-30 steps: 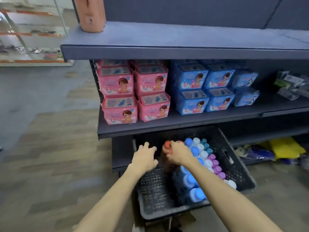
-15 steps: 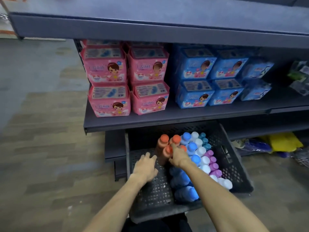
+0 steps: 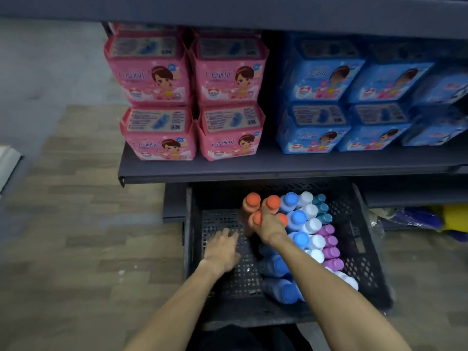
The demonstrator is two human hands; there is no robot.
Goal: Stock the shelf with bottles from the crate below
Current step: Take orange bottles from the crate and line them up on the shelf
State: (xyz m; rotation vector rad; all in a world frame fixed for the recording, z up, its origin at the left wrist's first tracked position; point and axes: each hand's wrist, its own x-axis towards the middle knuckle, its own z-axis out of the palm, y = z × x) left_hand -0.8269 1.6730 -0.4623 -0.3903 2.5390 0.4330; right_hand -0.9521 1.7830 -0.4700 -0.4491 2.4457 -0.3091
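Observation:
A black perforated crate (image 3: 364, 252) stands on the floor under the shelf. It holds several bottles: orange-capped ones (image 3: 252, 200) at the back left, then blue-capped (image 3: 291, 198), white-capped (image 3: 312, 225) and purple-capped (image 3: 329, 241) rows. My right hand (image 3: 269, 228) sits on the orange-capped bottles, fingers curled round the nearest one (image 3: 257, 218). My left hand (image 3: 222, 247) hovers with relaxed, spread fingers over the bare left part of the crate floor, holding nothing.
The dark shelf (image 3: 253, 171) just above the crate carries pink packs (image 3: 159, 133) at left and blue packs (image 3: 314, 130) at right. Another shelf edge (image 3: 253, 11) runs overhead. Wood-pattern floor (image 3: 76, 224) lies to the left; yellow and blue bags (image 3: 430, 219) are low at right.
The view has tilted down and closer to the crate. My left hand has dropped lower into the crate's bare side; my right hand stays on the orange-capped bottles.

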